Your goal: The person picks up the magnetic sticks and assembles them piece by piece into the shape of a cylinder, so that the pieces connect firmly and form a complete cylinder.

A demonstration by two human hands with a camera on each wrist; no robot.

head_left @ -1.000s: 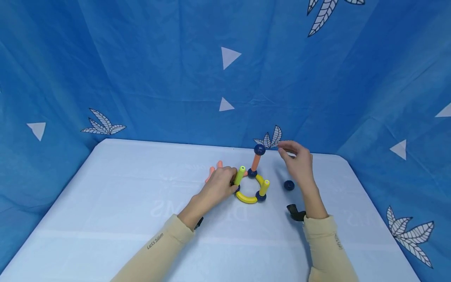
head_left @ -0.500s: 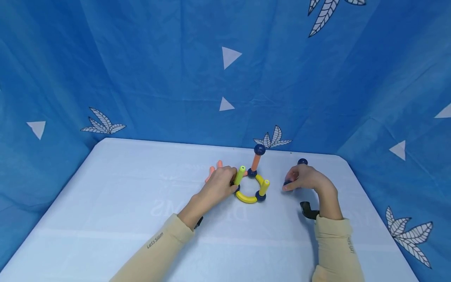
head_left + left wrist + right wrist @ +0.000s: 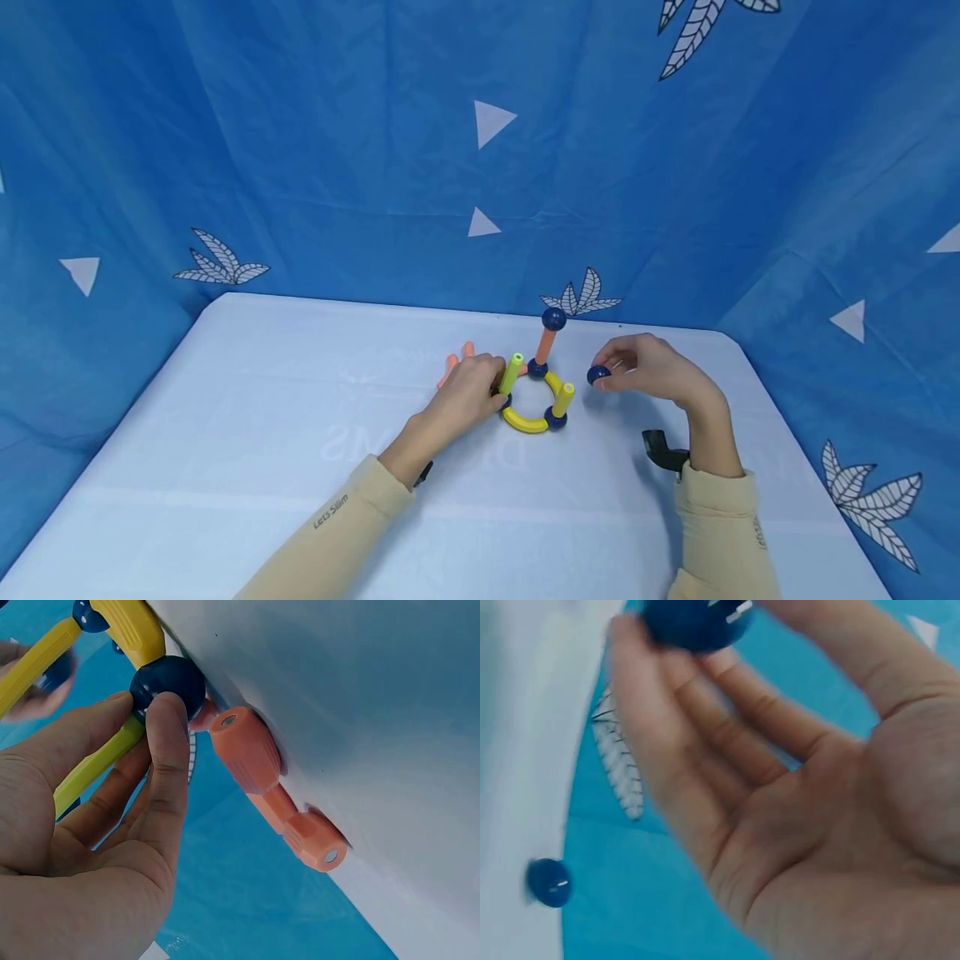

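On the table a ring of yellow curved rods (image 3: 525, 424) and an orange one joins at dark blue balls. Upright from it stand a yellow-green rod (image 3: 512, 375), a yellow rod (image 3: 563, 400) and an orange rod (image 3: 545, 346), the last topped by a blue ball (image 3: 553, 319). With thumb and finger my left hand (image 3: 465, 396) pinches the ring's left ball (image 3: 169, 684), below the yellow-green rod. To the right of the ring, my right hand (image 3: 656, 371) pinches a loose dark blue ball (image 3: 598, 375) over the table, its fingertips around the ball.
Several orange pieces (image 3: 244, 750) lie behind the left hand. Another dark blue ball (image 3: 550, 883) rests on the table, hidden behind the right hand in the head view. A blue curtain (image 3: 337, 167) hangs behind the white table (image 3: 225, 417).
My right hand came down from beside the raised ball, took hold of a loose blue ball and has brought it slightly left and up. The left hand keeps its place.
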